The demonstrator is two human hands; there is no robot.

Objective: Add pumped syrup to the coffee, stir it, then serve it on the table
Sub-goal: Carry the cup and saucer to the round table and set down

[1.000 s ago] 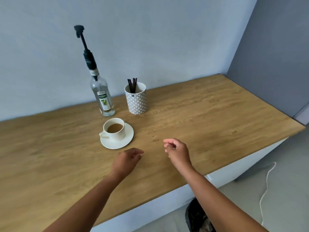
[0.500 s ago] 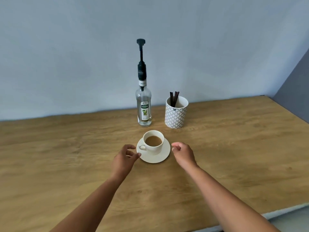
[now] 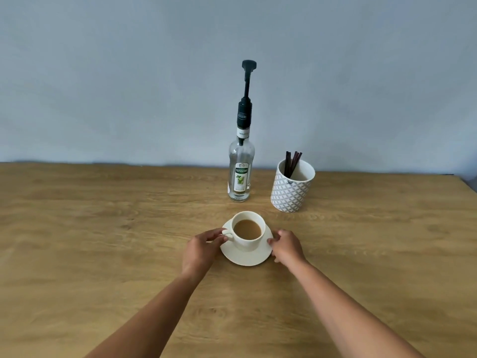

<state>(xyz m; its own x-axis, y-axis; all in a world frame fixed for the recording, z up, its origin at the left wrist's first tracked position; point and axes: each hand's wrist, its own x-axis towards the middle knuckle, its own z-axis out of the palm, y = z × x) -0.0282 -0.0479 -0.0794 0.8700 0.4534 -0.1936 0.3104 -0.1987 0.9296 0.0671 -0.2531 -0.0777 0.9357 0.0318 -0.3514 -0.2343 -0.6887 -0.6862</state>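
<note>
A white cup of milky coffee (image 3: 247, 229) stands on a white saucer (image 3: 245, 255) in the middle of the wooden table (image 3: 103, 241). My left hand (image 3: 200, 250) grips the saucer's left rim, beside the cup's handle. My right hand (image 3: 286, 246) grips the saucer's right rim. Behind the cup stands a clear syrup bottle (image 3: 241, 174) with a tall black pump (image 3: 246, 94). To its right a patterned white holder (image 3: 291, 188) carries several dark stirrers (image 3: 291, 162).
A plain pale wall rises right behind the bottle and the holder. The wooden tabletop stretches wide to the left and right of the saucer. Its right end shows at the frame's edge.
Both hands have closed in from the sides onto the saucer's rim. My view has swung to face the cup and come closer.
</note>
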